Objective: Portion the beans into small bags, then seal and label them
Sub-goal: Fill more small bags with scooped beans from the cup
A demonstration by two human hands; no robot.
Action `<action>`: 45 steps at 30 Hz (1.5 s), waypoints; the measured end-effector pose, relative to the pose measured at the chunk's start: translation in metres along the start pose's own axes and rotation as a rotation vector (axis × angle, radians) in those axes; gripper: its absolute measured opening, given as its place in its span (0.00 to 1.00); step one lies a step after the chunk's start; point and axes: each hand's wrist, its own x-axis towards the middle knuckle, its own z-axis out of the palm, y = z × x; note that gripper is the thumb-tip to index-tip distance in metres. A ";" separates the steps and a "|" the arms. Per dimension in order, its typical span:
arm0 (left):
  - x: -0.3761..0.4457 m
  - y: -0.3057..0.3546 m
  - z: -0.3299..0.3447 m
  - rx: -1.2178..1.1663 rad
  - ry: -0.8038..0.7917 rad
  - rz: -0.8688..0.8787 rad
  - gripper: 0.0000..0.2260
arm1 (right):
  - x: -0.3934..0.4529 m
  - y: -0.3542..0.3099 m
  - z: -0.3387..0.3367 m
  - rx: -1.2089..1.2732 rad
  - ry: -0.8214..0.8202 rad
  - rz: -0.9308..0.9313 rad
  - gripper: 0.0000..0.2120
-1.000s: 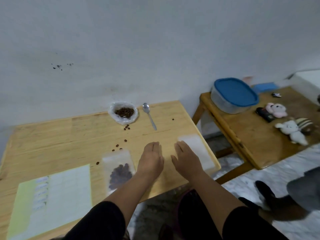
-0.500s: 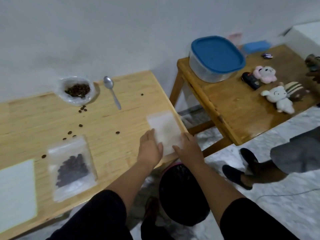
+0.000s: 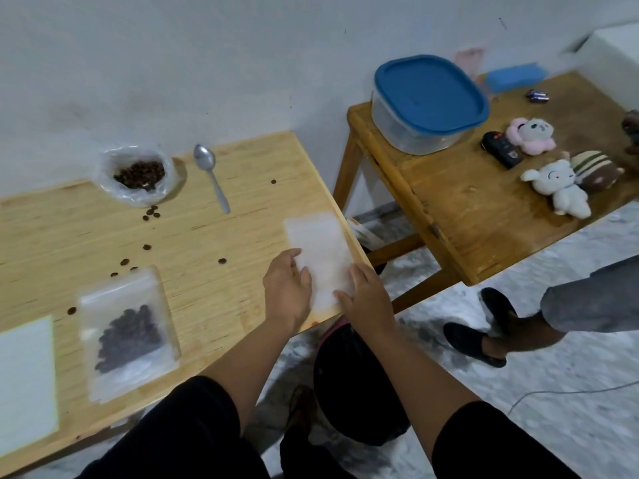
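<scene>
1. Resting at the right front corner of the light wooden table (image 3: 214, 236), an empty bag (image 3: 320, 250) lies flat between the two hands.
2. Left hand (image 3: 288, 292): palm down, fingers loosely extended, thumb and fingertips touching the bag's left edge; whether it pinches the bag cannot be told.
3. Right hand (image 3: 366, 293): palm down at the bag's near right corner, fingers laid on that corner; grip likewise cannot be told.
4. Filled bag (image 3: 128, 331): flat on the table, well to the left of both hands, dark beans inside.
5. Open pouch of beans (image 3: 138, 174): near the wall, beside a spoon (image 3: 211, 178); loose beans (image 3: 151, 212) are scattered between pouch and filled bag.
6. Label sheet (image 3: 26, 375): at the left edge of the view, just beside the filled bag.
7. Second table (image 3: 466, 216): to the right, bearing a blue-lidded container (image 3: 428, 98) and soft toys (image 3: 553, 184).
</scene>
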 end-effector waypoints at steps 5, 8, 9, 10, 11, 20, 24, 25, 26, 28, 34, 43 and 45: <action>0.004 0.008 -0.006 -0.165 0.000 -0.032 0.12 | 0.001 0.001 -0.005 0.052 0.011 0.000 0.30; 0.006 0.010 -0.011 -0.243 0.005 -0.060 0.10 | 0.005 -0.002 -0.012 0.168 0.061 0.010 0.30; 0.007 0.011 -0.014 -0.260 0.010 -0.067 0.10 | 0.008 -0.005 -0.017 0.210 0.104 0.010 0.30; 0.008 0.012 -0.016 -0.272 0.015 -0.074 0.10 | 0.012 -0.009 -0.022 0.245 0.143 0.016 0.29; 0.008 0.012 -0.019 -0.278 0.017 -0.077 0.10 | 0.016 -0.013 -0.027 0.276 0.179 0.019 0.29; 0.012 0.014 -0.034 -0.258 -0.044 -0.106 0.15 | 0.041 -0.044 -0.051 0.488 0.062 0.097 0.29; 0.011 0.008 -0.033 -0.232 -0.019 -0.112 0.15 | 0.036 -0.036 -0.045 0.518 0.142 0.137 0.25; 0.011 0.006 -0.032 -0.227 -0.008 -0.116 0.15 | 0.035 -0.035 -0.044 0.532 0.153 0.138 0.25; 0.011 0.006 -0.032 -0.224 0.006 -0.122 0.16 | 0.034 -0.034 -0.044 0.548 0.157 0.138 0.24; 0.011 0.004 -0.031 -0.208 0.035 -0.129 0.16 | 0.033 -0.033 -0.046 0.573 0.162 0.125 0.23; 0.013 0.005 -0.032 -0.134 0.043 -0.156 0.18 | 0.032 -0.035 -0.053 0.581 0.175 0.059 0.20; 0.020 0.018 -0.062 -0.185 0.116 -0.097 0.16 | 0.035 -0.059 -0.075 0.690 0.016 -0.034 0.14; 0.023 0.021 -0.081 -0.192 0.158 -0.062 0.15 | 0.035 -0.075 -0.084 0.727 -0.029 -0.102 0.17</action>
